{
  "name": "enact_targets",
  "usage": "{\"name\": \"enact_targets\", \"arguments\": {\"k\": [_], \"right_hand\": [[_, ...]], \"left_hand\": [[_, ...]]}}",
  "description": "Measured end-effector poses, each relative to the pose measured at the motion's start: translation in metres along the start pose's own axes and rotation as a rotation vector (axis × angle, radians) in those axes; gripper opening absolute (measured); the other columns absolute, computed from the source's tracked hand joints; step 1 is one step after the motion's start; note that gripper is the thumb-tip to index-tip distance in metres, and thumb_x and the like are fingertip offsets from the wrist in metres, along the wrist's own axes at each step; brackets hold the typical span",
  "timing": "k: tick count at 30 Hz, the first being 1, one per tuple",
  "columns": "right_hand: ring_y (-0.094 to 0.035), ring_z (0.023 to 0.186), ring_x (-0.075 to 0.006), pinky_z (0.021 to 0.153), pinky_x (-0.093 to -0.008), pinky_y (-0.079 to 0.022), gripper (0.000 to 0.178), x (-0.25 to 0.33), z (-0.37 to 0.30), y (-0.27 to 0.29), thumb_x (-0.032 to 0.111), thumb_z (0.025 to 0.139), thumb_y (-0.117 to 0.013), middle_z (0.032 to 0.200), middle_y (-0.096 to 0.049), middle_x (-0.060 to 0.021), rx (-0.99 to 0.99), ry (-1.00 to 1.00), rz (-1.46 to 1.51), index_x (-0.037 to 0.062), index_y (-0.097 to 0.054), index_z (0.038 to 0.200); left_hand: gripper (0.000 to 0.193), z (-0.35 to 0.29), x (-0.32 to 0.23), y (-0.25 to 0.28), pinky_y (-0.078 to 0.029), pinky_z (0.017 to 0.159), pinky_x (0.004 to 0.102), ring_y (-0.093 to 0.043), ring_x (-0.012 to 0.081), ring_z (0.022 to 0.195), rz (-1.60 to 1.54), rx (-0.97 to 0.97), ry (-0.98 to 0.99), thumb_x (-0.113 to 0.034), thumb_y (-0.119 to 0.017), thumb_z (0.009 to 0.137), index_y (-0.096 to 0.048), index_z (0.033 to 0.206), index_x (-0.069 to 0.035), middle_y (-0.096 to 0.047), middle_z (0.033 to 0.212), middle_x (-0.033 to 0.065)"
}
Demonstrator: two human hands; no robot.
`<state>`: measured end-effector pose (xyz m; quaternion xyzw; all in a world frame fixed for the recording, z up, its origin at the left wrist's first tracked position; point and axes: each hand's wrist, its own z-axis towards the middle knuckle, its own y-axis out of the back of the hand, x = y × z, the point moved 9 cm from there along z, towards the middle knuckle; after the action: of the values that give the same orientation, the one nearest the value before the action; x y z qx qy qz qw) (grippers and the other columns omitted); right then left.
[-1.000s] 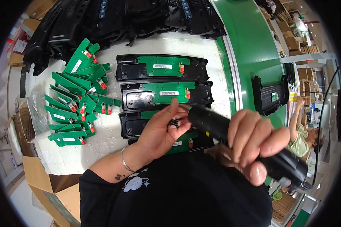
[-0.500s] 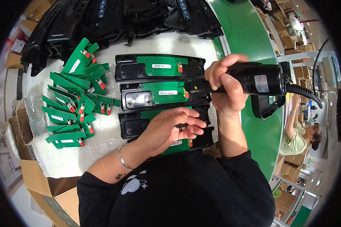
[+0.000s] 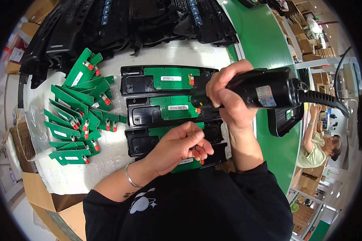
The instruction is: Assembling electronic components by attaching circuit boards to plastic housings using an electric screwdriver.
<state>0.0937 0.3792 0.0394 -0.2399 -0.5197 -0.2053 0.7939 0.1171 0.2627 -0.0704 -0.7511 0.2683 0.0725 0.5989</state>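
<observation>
My right hand [image 3: 234, 98] is wrapped round a black electric screwdriver [image 3: 279, 86], held level with its tip end pointing left over the second black plastic housing [image 3: 142, 115]. Fitted in that housing is a green circuit board [image 3: 169, 101] with a red-and-white connector at its right end. The screwdriver's front hides the exact contact point. Over the nearer housings my left hand [image 3: 181, 148] is curled closed, thumb against the index finger. Its fingers hide the small black screws that lay in this palm a moment earlier. The farthest housing [image 3: 132, 83] holds a similar board [image 3: 159, 83].
Loose green boards [image 3: 74, 96] are heaped at the left of the white work surface [image 3: 110, 150]. Black plastic parts [image 3: 149, 24] are piled at the back. A dark tray-like part [image 3: 279, 124] sits on the green table [image 3: 269, 156] at right. Farther right is another person [image 3: 317, 148].
My left hand has closed from an open palm showing black screws to curled fingers. The screwdriver and right hand have shifted slightly left and lower in view. The whole view has shifted a little.
</observation>
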Motion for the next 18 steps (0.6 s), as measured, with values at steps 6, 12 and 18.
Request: {"name": "enact_targets", "arguments": {"k": [6, 12, 18], "right_hand": [[-0.046, 0.051, -0.0059, 0.047, -0.0194, -0.037, 0.017, 0.0, 0.0, -0.003, -0.008, 0.063, -0.055, 0.062, -0.048, -0.0016, 0.002, 0.0, -0.031, -0.002, -0.049, 0.078], [-0.045, 0.049, -0.0076, 0.046, -0.0217, -0.037, 0.021, 0.024, -0.003, 0.001, -0.001, 0.066, -0.06, 0.064, -0.05, -0.0018, -0.044, 0.079, 0.075, 0.0012, -0.048, 0.083], [-0.048, 0.04, -0.0019, 0.044, -0.0148, -0.036, 0.02, 0.119, -0.03, -0.017, 0.009, 0.068, -0.059, 0.051, -0.051, 0.0065, 0.158, 0.317, 0.228, 0.01, -0.043, 0.081]], "left_hand": [[0.019, -0.002, -0.002, 0.004, -0.048, 0.072, 0.0245, -0.057, 0.0126, 0.077, -0.017, -0.092, -0.009, -0.015, -0.05, 0.09, -0.054, 0.1, -0.001, -0.061, 0.092, 0.0103], [0.021, 0.0, -0.01, 0.022, -0.048, 0.077, 0.024, -0.057, 0.0123, 0.083, -0.237, -0.157, -0.13, -0.01, -0.055, 0.086, -0.057, 0.104, -0.001, -0.06, 0.096, 0.0085], [0.015, -0.001, -0.011, 0.023, -0.05, 0.072, 0.0218, -0.058, 0.011, 0.078, -0.4, -0.165, -0.148, -0.011, -0.054, 0.086, -0.058, 0.097, -0.002, -0.06, 0.089, 0.0057]]}}
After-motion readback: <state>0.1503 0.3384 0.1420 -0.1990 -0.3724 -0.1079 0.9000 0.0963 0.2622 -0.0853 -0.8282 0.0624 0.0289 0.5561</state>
